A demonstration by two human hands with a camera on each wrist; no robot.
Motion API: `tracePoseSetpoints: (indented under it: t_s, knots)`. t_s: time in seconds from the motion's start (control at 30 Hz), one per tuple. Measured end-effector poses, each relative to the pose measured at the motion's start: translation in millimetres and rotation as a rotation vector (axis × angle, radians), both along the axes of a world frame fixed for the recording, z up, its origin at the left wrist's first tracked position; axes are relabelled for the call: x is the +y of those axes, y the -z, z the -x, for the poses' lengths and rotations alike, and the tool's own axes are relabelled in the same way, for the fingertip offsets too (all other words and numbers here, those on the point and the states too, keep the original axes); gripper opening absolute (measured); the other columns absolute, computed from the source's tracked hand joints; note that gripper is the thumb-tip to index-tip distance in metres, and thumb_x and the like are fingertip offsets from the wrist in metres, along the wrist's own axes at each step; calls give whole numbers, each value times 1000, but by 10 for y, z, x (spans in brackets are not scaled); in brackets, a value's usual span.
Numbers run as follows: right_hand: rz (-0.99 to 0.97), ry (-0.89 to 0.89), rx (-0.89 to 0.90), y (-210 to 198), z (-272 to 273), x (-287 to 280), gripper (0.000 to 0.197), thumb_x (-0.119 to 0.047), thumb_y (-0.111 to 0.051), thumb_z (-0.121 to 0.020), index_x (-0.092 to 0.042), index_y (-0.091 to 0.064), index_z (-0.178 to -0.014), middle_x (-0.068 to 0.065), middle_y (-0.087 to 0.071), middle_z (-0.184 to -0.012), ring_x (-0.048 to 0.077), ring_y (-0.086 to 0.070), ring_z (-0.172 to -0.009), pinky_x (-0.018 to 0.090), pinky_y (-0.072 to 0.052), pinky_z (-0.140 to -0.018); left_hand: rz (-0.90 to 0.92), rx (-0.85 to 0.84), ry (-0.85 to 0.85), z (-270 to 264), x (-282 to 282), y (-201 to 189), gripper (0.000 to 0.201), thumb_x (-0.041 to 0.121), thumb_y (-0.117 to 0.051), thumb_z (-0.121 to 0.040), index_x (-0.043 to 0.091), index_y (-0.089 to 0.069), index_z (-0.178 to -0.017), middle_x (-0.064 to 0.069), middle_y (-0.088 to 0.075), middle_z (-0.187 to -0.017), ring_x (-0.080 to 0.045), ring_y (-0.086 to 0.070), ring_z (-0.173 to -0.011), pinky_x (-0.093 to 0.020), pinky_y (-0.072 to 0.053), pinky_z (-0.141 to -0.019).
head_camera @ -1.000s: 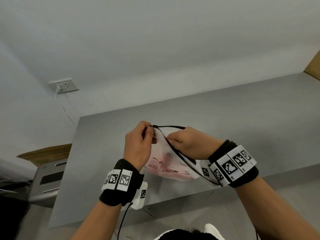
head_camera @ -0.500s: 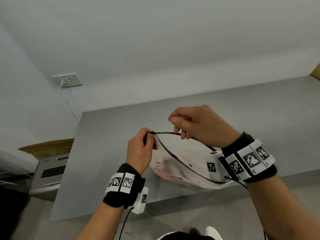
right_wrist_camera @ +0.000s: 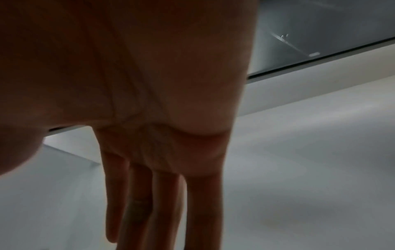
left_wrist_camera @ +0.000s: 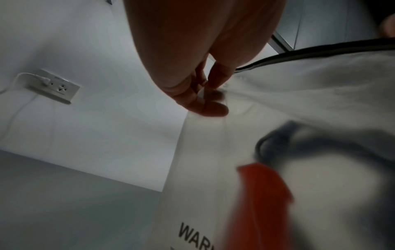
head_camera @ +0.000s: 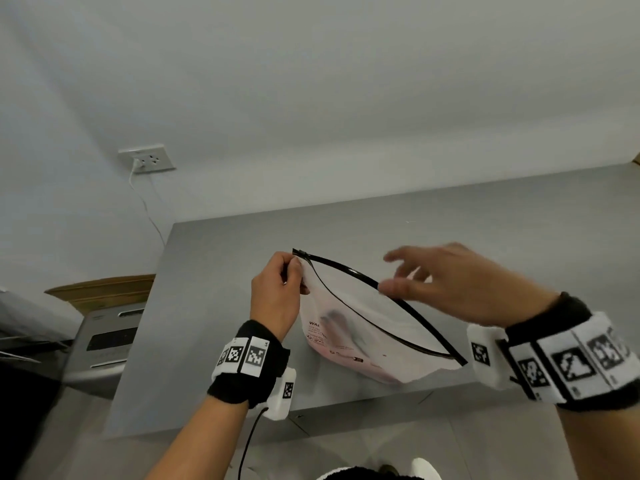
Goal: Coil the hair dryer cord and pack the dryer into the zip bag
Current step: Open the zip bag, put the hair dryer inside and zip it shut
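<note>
Head view: left hand [head_camera: 277, 292] pinches one zip bag [head_camera: 367, 327]; right hand [head_camera: 450, 282] spread, holding nothing.

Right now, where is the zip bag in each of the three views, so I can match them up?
Head: zip bag at centre, on the table, its corner pinched by the left hand.
Left wrist: zip bag fills the right half, fingers pinching it.
Right wrist: not identifiable; the open right hand fills the view.
Shared landmark: wall socket.
</note>
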State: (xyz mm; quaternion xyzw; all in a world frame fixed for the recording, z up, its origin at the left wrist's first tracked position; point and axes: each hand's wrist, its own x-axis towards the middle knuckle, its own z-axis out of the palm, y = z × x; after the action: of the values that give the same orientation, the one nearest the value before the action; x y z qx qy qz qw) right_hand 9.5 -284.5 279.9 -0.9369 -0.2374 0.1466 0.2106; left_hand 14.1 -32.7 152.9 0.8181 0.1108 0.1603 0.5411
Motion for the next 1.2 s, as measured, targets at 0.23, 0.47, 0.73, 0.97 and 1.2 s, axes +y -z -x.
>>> tracePoseSetpoints:
  t_s: [0.23, 0.47, 0.73, 0.97, 1.2]
  knots:
    - [220, -52, 32, 593, 206, -44, 32, -44, -52, -96, -29, -41, -70, -6, -55, -73, 18, -52, -68, 34, -44, -65, 45, 45, -66, -82, 171, -17, 22, 16, -48, -102, 9, -63, -88, -7, -70, -77, -8, -68, -57, -45, -64, -71]
    - [-40, 18, -2, 594, -151, -253, 34, -27, -56, -100, -28, -56, -67, -6, -64, -64, 5, -70, -55, 25, -54, -61, 227, -10, 193, -54, 143, -125, 17, 11, -50, -104, 13, -66, -105, -5, -68, -88, -14, -62, -77, -31, -60, -61]
    - [11, 220, -41, 491, -487, -313, 13, -32, -57, -98, -25, -67, -97, -4, -69, -87, 22, -68, -82, 34, -53, -78, 275, -78, 66, -85, 126, -88, 19, 11, -50, -105, 11, -67, -98, -7, -60, -85, -14, -57, -73, -24, -59, -59]
    - [-578, 116, 37, 384, -501, 329, 38, -49, -47, -101, -23, -67, -119, -9, -76, -107, 4, -69, -104, 28, -50, -97, 202, -107, 99, -135, -5, -111, 21, 15, -48, -105, 7, -65, -95, -13, -61, -83, -21, -61, -72, -39, -62, -67]
    - [-403, 19, -142, 557, -511, 756, 30, -40, -61, -96, -19, -69, -115, -4, -73, -102, 14, -67, -90, 40, -54, -89, 100, -124, 140, -158, -88, -144, 16, 16, -51, -104, 12, -64, -96, -8, -74, -86, -28, -72, -77, -39, -63, -72]
